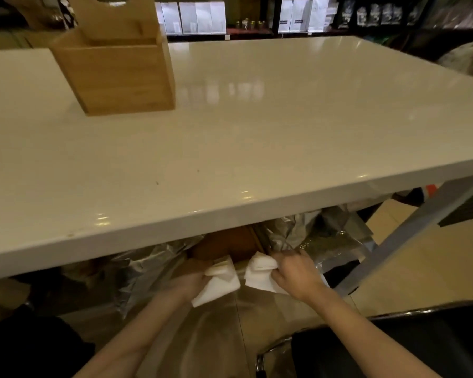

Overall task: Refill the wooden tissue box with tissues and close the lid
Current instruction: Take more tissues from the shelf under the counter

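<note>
Both hands work below the near edge of the white worktop (257,137), each grip closed around its own wad of white tissues. The left hand (191,283) pinches a folded, soft-cornered stack of tissues (220,286) whose lower end hangs free under the fingers; the right hand (298,274) is curled tight over a second, crumpled bundle (258,271), thumb and fingers wrapped across its top. The two bundles sit close together but do not touch. Behind them, under the worktop, lie wrinkled silvery plastic bags (325,236) and a brown cardboard box (224,246), partly in shadow.

The wooden tissue box (120,75) stands on the worktop's far left corner, well apart from the hands. It is square-sided, of pale bamboo-like wood with straight grain, and its lid (115,15) is tipped up and back, leaving the top open. The rest of the worktop is glossy and smooth, with ceiling lights reflected in it and a rounded front edge. A grey slanted table leg (410,236) runs down below the worktop's right end. A black chair (407,345) sits under the right forearm. Beyond the worktop's far edge, dark shelves hold white packages (202,17).
</note>
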A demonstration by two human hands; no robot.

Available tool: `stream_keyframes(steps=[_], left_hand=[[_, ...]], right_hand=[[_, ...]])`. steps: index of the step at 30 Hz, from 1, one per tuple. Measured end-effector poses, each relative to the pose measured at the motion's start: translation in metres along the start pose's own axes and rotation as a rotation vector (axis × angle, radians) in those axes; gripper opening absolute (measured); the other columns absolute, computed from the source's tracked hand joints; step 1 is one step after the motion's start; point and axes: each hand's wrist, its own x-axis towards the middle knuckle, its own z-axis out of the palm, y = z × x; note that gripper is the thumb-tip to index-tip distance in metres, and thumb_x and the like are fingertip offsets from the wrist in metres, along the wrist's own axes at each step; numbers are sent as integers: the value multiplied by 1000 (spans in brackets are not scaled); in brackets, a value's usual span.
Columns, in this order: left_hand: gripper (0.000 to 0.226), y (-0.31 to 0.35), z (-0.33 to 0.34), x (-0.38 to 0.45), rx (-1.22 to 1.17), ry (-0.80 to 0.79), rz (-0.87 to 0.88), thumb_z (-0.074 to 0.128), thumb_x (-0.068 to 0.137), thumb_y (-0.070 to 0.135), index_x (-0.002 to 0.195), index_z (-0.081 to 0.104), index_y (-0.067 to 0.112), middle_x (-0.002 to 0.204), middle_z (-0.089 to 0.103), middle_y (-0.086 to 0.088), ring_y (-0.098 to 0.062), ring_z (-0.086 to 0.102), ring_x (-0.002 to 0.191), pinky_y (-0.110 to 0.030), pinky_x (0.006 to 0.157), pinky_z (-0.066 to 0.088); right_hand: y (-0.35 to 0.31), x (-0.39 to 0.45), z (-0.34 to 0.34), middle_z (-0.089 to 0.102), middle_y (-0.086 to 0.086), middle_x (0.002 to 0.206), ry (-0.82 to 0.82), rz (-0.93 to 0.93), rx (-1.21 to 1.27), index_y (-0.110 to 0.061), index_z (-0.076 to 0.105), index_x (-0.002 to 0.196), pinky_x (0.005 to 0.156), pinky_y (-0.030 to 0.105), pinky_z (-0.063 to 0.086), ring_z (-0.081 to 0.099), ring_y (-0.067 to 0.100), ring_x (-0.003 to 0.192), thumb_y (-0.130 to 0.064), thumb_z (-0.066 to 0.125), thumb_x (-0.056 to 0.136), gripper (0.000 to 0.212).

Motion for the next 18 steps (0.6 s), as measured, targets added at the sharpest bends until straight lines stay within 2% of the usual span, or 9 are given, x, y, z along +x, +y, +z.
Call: stream_keyframes(steps=[4,7,10,13,14,16,18], left_hand=[[44,8,-21,-35,18,-50,55,41,93,30,136,36,23,140,44,-7,-22,44,124,-31,99,36],[41,24,-47,-68,128,-84,158,48,90,26,130,44,20,133,49,-4,-19,48,120,-27,93,39],[30,44,-73,-105,195,-126,242,53,87,26,115,56,15,117,56,-4,-17,53,107,-25,84,40],[31,61,-99,-146,205,-190,278,55,85,26,114,56,13,113,57,-3,-16,54,99,-27,83,42],[30,66,-107,-159,199,-212,302,56,85,25,112,57,12,109,58,-2,-17,56,98,-27,83,44],[24,73,-125,-185,146,-254,344,57,85,23,107,58,13,104,60,0,-17,60,98,-26,82,48],[15,80,-145,-209,97,-266,373,57,85,22,100,57,18,99,61,3,-13,61,91,-20,77,49]], right_hand=[[-5,-26,-36,67,12,94,36,12,127,-12,55,99,80,31,39,60,30,89,-25,46,85,22],[-13,-45,-68,66,13,96,-51,26,200,-11,57,103,72,34,45,61,31,90,-27,47,84,27],[-23,-64,-113,65,7,91,-146,44,283,-14,61,101,65,33,48,62,23,83,-28,52,81,26],[-31,-82,-158,58,-2,74,-207,30,324,-24,58,76,56,27,43,57,16,70,-27,57,79,4],[-36,-88,-174,56,-4,70,-224,25,339,-26,53,69,53,24,41,57,14,67,-26,58,78,11],[-44,-99,-201,56,-5,70,-229,3,349,-27,52,66,52,21,40,57,14,67,-24,60,77,14],[-54,-108,-228,59,-2,74,-206,-24,347,-22,58,70,55,21,41,58,17,70,-23,60,77,7]])
